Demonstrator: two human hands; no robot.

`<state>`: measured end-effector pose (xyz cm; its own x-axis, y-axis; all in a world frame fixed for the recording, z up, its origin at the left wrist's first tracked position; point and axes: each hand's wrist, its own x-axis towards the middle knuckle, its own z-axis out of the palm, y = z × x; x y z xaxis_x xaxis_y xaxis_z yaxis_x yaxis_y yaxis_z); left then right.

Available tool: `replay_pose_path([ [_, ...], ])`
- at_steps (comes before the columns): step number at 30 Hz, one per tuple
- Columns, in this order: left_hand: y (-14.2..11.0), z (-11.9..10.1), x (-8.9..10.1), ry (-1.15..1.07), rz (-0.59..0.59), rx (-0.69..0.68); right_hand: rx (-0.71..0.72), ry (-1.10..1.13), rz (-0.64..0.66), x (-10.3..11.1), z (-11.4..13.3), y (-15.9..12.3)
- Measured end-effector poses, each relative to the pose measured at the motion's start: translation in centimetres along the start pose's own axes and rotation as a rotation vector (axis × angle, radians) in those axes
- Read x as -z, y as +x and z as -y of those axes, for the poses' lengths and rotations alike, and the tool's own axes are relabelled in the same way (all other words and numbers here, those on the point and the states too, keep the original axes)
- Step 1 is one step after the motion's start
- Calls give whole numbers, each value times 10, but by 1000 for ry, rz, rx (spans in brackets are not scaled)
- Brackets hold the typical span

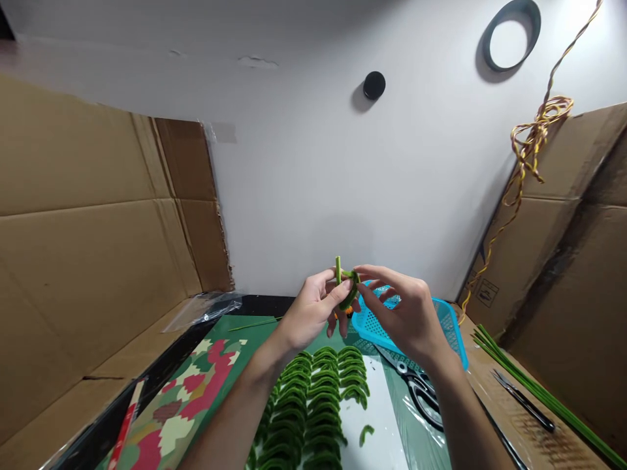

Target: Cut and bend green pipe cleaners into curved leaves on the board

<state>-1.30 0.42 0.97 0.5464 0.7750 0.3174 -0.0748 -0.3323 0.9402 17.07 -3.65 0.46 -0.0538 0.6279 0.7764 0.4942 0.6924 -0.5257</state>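
Observation:
In front of the wall my left hand [316,301] pinches a curved green piece [349,299] between thumb and fingers. A short light-green strip [337,269] stands upright at its fingertips. My right hand [399,307] has its thumb and index finger closed on the right edge of the same curved piece. What the piece is made of is hard to tell. Below the hands, several similar curved green pieces [323,405] lie in overlapping columns on a white board [377,418]. One loose curved piece [365,434] lies apart from them.
Behind my right hand stands a blue plastic basket [458,333]. Black-handled scissors [424,398] lie in front of it. At right are a small dark-handled tool [526,401] and long green stems [543,391]. Cardboard walls [88,248] flank the table; a camouflage-patterned sheet [196,385] lies left.

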Motion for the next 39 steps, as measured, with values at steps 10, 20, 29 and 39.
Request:
replay_pose_path([
  [10, -4, -5, 0, -19, 2, 26, -113, 233, 49, 6, 0, 0],
  [20, -5, -8, -4, -58, 37, 26, -115, 297, -19, 8, 0, -1],
  [29, -2, -1, -3, 39, 103, -47, -130, 253, 79, 10, 0, 0],
  [39, -6, -3, -3, 137, 79, 25, -60, 78, 36, 8, -1, 1],
])
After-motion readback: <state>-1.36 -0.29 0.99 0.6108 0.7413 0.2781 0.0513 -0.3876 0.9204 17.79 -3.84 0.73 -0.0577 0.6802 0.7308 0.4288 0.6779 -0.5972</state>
